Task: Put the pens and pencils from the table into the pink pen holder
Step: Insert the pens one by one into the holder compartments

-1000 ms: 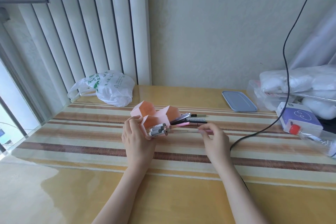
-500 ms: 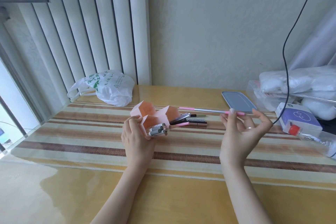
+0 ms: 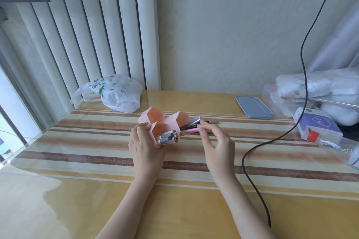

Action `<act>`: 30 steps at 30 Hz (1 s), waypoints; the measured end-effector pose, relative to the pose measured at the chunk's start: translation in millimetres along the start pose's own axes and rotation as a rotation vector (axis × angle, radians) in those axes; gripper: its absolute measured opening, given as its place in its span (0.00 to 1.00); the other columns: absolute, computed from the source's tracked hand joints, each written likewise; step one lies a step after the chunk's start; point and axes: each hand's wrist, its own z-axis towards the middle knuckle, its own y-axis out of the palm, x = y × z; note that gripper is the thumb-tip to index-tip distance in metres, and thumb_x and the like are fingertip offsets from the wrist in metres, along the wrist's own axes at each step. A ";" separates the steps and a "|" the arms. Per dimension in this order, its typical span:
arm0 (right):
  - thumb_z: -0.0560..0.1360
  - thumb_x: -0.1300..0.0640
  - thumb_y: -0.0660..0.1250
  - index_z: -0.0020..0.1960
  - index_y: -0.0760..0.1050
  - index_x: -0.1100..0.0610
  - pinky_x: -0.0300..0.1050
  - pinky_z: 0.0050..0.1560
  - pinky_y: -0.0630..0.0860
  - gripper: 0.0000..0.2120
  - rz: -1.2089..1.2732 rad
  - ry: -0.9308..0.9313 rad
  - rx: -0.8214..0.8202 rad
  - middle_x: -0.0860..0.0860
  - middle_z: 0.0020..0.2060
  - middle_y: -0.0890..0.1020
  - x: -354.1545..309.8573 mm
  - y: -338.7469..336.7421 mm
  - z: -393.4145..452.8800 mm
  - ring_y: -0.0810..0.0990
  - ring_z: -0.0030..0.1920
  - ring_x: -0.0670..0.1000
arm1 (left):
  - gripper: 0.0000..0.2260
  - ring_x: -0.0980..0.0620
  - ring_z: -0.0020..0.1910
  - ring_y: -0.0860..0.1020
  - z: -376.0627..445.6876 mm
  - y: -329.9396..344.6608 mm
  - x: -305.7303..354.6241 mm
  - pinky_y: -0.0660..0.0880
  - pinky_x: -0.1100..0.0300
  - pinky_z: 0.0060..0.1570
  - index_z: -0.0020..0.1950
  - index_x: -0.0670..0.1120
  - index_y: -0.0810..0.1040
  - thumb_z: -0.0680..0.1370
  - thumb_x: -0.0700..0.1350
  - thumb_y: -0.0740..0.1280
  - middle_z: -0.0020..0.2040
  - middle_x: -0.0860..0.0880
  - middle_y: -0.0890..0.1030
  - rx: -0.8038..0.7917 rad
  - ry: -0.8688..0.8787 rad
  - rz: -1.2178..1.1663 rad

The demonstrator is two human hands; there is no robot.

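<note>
- Half a second ago the right hand (image 3: 217,145) was raised out to the right with a pink pen (image 3: 191,131) held level; it has come back in beside the holder (image 3: 171,123), and the pen's far end is now in among the pens of the right-hand cell.
- Right hand: thumb and fingertips pinch the pink pen near its end, the other fingers loosely curled.
- Left hand (image 3: 144,146): fingers wrapped round the holder's left side, gripping it (it lies tipped on the table (image 3: 97,209), mouths facing up and right).
- Holder: one pink piece with three six-sided cells.
- Near cell: a bundle of grey pens (image 3: 168,137), about five ends showing, the exact count unclear.
- Right cell: several dark pens (image 3: 191,122) sticking out to the right, too bunched to count.
- Far-left cell: nothing visible inside from this angle.
- One dark pen (image 3: 212,122) lies on the striped mat (image 3: 97,134) just behind the right fingers.
- Elsewhere on the table: one white plastic bag (image 3: 116,93), one blue-grey lid (image 3: 254,106), one purple box (image 3: 318,124), one black cable (image 3: 252,149).
</note>
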 end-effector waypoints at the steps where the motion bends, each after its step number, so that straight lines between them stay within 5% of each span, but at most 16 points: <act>1: 0.77 0.52 0.63 0.50 0.80 0.54 0.29 0.52 0.71 0.10 0.012 0.004 -0.005 0.45 0.48 0.83 -0.8 0.0 0.9 0.80 0.51 0.44 | 0.30 0.42 0.55 0.69 0.2 -0.3 0.2 0.64 0.51 0.51 0.56 0.46 0.65 0.61 0.35 0.76 0.54 0.45 0.72 0.002 -0.015 -0.010; 6: 0.80 0.59 0.57 0.58 0.75 0.56 0.42 0.50 0.73 0.11 -0.072 0.162 0.087 0.48 0.50 0.81 18.6 -8.1 14.1 0.79 0.52 0.51 | 0.26 0.44 0.56 0.68 2.0 -3.8 2.0 0.62 0.55 0.51 0.57 0.41 0.68 0.63 0.37 0.75 0.54 0.44 0.71 0.007 -0.127 -0.099; 9: 0.80 0.64 0.55 0.67 0.68 0.56 0.45 0.48 0.70 0.17 -0.296 0.395 -0.152 0.57 0.57 0.79 49.7 -5.5 20.7 0.76 0.56 0.57 | 0.26 0.46 0.56 0.66 4.9 -7.2 4.7 0.63 0.55 0.51 0.57 0.42 0.67 0.64 0.44 0.75 0.53 0.46 0.70 0.009 -0.257 -0.176; 12: 0.79 0.64 0.53 0.73 0.61 0.55 0.53 0.61 0.70 0.22 -0.534 0.443 -0.438 0.57 0.65 0.74 64.5 0.3 19.1 0.70 0.66 0.58 | 0.27 0.46 0.54 0.67 6.7 -9.0 6.4 0.67 0.49 0.52 0.53 0.43 0.66 0.63 0.52 0.75 0.49 0.49 0.68 0.018 -0.330 -0.217; 15: 0.79 0.64 0.53 0.73 0.62 0.55 0.54 0.69 0.63 0.22 -0.638 0.386 -0.447 0.51 0.71 0.68 67.3 4.8 13.8 0.64 0.71 0.56 | 0.25 0.45 0.54 0.66 6.4 -9.1 4.8 0.68 0.45 0.53 0.51 0.43 0.65 0.64 0.49 0.75 0.48 0.49 0.67 0.013 -0.342 -0.222; 20: 0.78 0.66 0.57 0.65 0.70 0.56 0.49 0.55 0.72 0.17 -0.670 0.295 -0.335 0.53 0.62 0.74 69.1 5.6 10.7 0.69 0.61 0.56 | 0.25 0.45 0.53 0.66 5.4 -9.7 3.5 0.68 0.46 0.52 0.51 0.42 0.65 0.63 0.49 0.74 0.47 0.48 0.67 0.003 -0.338 -0.222; 25: 0.77 0.62 0.61 0.52 0.73 0.54 0.47 0.47 0.70 0.06 -0.684 0.251 -0.297 0.51 0.52 0.76 69.0 3.9 8.4 0.68 0.53 0.54 | 0.26 0.51 0.51 0.64 5.2 -9.2 3.4 0.66 0.50 0.50 0.54 0.43 0.65 0.64 0.48 0.76 0.49 0.50 0.67 0.012 -0.336 -0.227; 30: 0.78 0.61 0.61 0.49 0.71 0.54 0.46 0.40 0.64 0.03 -0.668 0.198 -0.311 0.47 0.47 0.77 68.2 0.5 7.0 0.67 0.48 0.53 | 0.27 0.50 0.52 0.65 5.0 -9.2 4.0 0.68 0.47 0.52 0.55 0.43 0.66 0.64 0.49 0.75 0.50 0.50 0.67 0.007 -0.322 -0.211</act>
